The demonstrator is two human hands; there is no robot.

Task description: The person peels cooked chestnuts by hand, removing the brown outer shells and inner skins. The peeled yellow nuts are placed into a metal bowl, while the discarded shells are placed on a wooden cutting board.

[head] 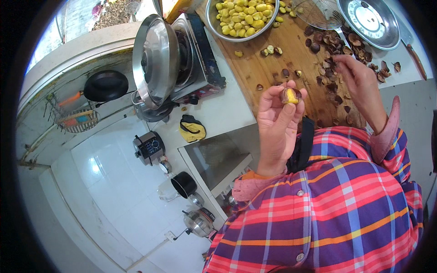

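My left hand (278, 126) pinches a chestnut (290, 96) between thumb and fingertips, raised above the wooden cutting board (245, 65). Part of its brown shell is off, and yellow flesh shows through the gap. Over on the right, my right hand (363, 85) hovers at a heap of brown chestnut shells (358, 44). Its fingertips are blurred, so whether they hold a piece of shell is unclear. Several partly peeled chestnuts (270, 50) lie on the board. A steel bowl (210, 25) at the board's far side is full of peeled yellow chestnuts (244, 15).
A wire skimmer (319, 13) and a metal basin (392, 32) stand at the far right, near a wooden-handled knife (416, 61). Left of the board is a gas stove (208, 61) with a lidded wok (153, 61). A yellow-black cloth (193, 129) lies on the counter.
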